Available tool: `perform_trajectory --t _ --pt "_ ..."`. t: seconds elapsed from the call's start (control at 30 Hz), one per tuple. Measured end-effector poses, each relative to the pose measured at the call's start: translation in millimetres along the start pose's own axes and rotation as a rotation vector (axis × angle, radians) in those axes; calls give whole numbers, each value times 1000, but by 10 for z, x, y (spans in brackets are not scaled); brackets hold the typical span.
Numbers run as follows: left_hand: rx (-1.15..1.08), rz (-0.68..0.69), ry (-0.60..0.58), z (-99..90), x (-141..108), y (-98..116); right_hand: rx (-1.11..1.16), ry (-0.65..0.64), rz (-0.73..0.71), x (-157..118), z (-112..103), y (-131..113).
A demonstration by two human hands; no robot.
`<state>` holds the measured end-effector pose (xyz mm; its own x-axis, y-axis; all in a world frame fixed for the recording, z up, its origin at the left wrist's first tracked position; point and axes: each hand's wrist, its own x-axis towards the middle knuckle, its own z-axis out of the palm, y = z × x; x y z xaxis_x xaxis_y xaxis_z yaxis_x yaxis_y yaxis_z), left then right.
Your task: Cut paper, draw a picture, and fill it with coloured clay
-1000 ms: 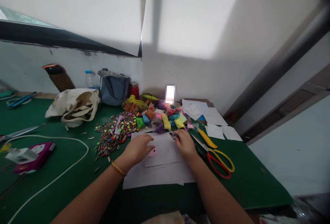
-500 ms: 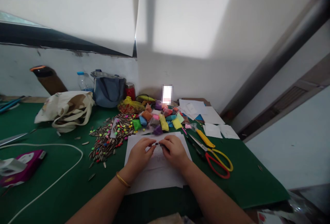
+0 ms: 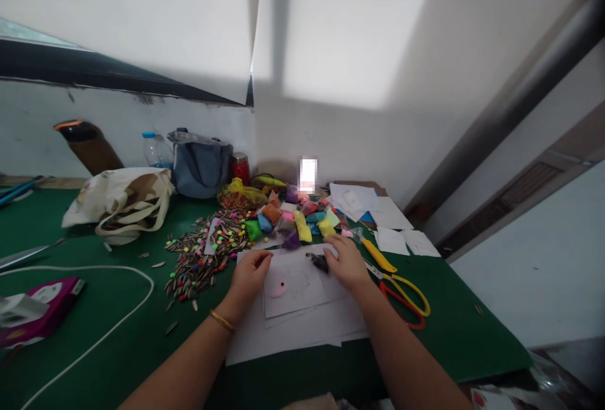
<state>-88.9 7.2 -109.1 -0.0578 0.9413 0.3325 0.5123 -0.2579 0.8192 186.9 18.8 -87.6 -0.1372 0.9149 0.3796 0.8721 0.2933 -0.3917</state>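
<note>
On the stacked white paper sheets [image 3: 302,328], a small flat pink clay shape [image 3: 278,290] lies with a dark dot on it. Over the paper's left side, my left hand [image 3: 251,276] has thumb and index finger pinched together; whatever sits between them is too small to make out. My right hand [image 3: 350,264] is at the right side of the paper, its thumb and fingers at a small clear bag of black clay [image 3: 319,262]. Faint pencil lines show on the top sheet. A bangle circles my left wrist.
Left of the paper spreads a heap of striped sunflower seeds [image 3: 203,265] with coloured beads. Behind lie several coloured clay packets [image 3: 302,227]. Scissors [image 3: 401,293] and a yellow-handled cutter [image 3: 379,256] lie right. A white cable [image 3: 146,296], cloth bag [image 3: 123,199] and blue bag [image 3: 201,164] stand left.
My hands were together over the paper's middle with a dark bit between them. They have moved apart, my right hand rightward with the black clay bag, uncovering the pink shape.
</note>
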Motion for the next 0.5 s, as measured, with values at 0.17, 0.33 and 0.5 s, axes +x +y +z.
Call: perform_trajectory --t 0.17,0.33,0.5 --pt "27 -35 -37 3 14 -41 -201 -129 86 239 -197 79" --pt "40 -39 -68 8 15 -53 -347 -212 253 543 -79 40" --pt "47 -40 -81 -3 8 -48 -428 -203 309 667 113 -27"
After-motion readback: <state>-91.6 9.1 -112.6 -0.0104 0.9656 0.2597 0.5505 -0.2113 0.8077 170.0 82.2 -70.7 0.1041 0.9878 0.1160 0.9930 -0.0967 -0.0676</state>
